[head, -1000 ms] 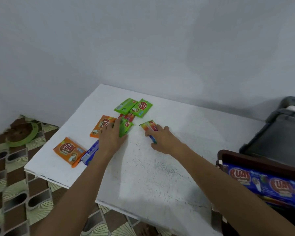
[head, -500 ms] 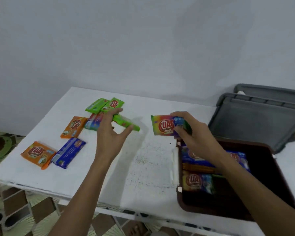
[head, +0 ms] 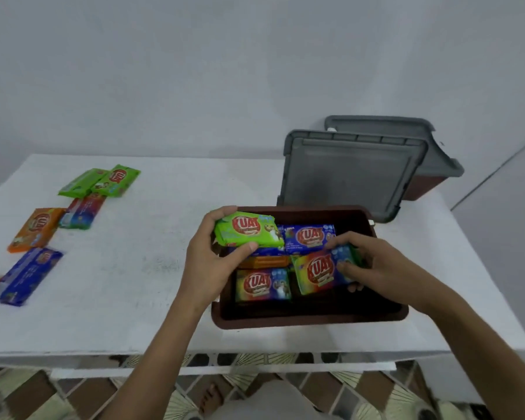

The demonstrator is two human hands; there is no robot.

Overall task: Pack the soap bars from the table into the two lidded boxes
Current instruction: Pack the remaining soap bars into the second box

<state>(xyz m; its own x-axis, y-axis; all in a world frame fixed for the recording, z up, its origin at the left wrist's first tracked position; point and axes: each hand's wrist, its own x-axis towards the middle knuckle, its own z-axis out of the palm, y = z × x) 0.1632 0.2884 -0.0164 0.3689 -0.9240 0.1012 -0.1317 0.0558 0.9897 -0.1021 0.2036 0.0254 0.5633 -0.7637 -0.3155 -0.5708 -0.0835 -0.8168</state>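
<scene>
An open brown box (head: 309, 318) stands on the white table (head: 140, 286) in front of me, with several wrapped soap bars inside. My left hand (head: 208, 262) grips a green soap bar (head: 249, 230) over the box's left rim. My right hand (head: 367, 262) holds a rainbow-coloured soap bar (head: 319, 272) inside the box, at its right. Further soap bars lie loose at the table's left: two green ones (head: 100, 181), a rainbow one (head: 82, 212), an orange one (head: 37, 228) and a blue one (head: 28, 275).
A grey lid (head: 346, 174) leans behind the open box. A second brown box (head: 425, 186) with its own grey lid stands behind that, by the wall. The table's front edge runs just below the box. Patterned floor tiles show underneath.
Both hands carried their soap bars rightward from the table to the open box. My view turned to the right, so the loose bars now sit at the left.
</scene>
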